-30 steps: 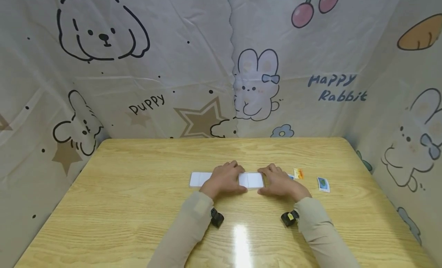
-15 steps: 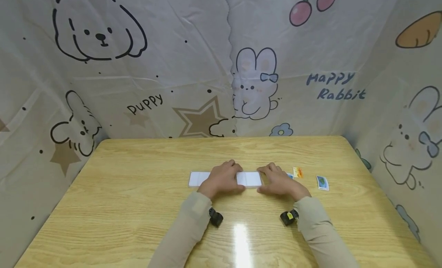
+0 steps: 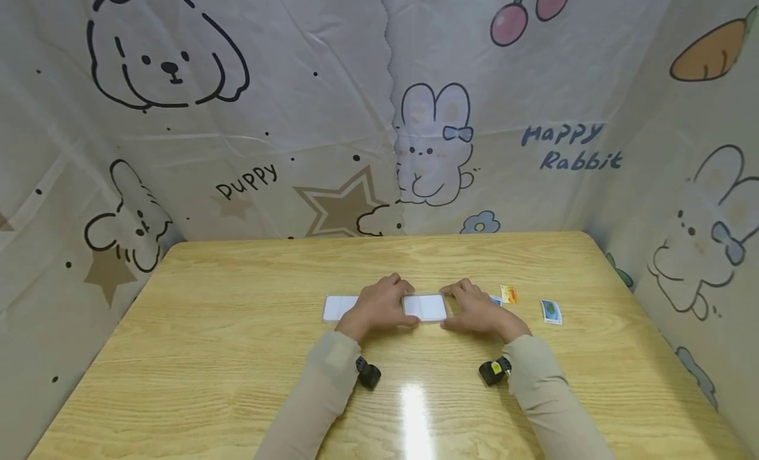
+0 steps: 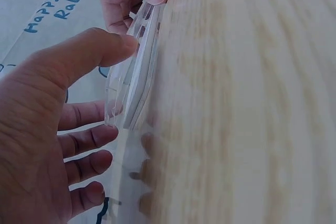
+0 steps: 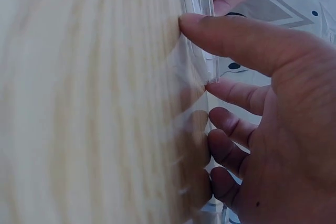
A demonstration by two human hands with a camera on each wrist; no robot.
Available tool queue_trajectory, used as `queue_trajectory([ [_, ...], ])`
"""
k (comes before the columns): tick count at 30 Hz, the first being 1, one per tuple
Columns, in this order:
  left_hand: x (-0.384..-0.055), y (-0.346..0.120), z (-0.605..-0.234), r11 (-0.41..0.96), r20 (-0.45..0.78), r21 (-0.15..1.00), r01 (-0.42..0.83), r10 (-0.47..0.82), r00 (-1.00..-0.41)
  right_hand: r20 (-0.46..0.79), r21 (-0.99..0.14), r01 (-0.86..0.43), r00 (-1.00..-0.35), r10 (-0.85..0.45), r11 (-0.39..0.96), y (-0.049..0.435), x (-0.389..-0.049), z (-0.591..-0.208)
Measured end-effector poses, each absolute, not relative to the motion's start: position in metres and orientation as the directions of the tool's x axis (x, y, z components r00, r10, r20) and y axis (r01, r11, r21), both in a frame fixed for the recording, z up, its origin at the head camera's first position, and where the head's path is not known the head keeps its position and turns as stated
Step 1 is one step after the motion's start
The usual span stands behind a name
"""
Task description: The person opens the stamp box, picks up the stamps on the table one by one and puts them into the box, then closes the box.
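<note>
A thin, clear plastic case (image 3: 424, 308) with a white inside lies flat on the table between the two hands in the head view. My left hand (image 3: 379, 306) holds its left end, thumb on the near edge and fingers at the far edge. My right hand (image 3: 476, 308) grips the right end the same way, thumb and index finger at the corners. In the left wrist view the case (image 4: 139, 72) shows as clear layers edge-on, slightly apart at the near end. Another white panel (image 3: 340, 308) sticks out to the left from under my left hand.
To the right lie small picture cards: an orange one (image 3: 508, 294), a blue-green one (image 3: 551, 312), and a blue one (image 3: 495, 300) partly covered by my right hand. The wood-grain table (image 3: 237, 368) meets a printed cloth (image 3: 284, 71) at the back and sides.
The head view has shifted slightly. Both hands stay at the ends of the case, which has hardly moved against the table.
</note>
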State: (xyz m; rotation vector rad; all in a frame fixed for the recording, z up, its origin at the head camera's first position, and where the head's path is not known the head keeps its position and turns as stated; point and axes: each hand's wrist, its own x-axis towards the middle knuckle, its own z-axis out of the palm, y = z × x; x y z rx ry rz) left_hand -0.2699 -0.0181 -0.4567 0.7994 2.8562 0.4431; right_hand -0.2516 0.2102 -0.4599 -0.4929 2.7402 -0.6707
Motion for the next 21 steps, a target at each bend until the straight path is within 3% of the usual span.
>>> queue_trajectory([
  [11,-0.266,-0.022,-0.45,0.818,-0.058,0.316,0.481,0.522,-0.851,-0.188,-0.49,-0.246,-0.907,-0.377,0.836,0.21,-0.252,-0.462],
  [21,-0.25,-0.024,-0.441,0.771,-0.017,0.331,0.544,0.581,-0.813,-0.185,-0.487,-0.253,-0.906,-0.381,0.836,0.209,-0.253,-0.465],
])
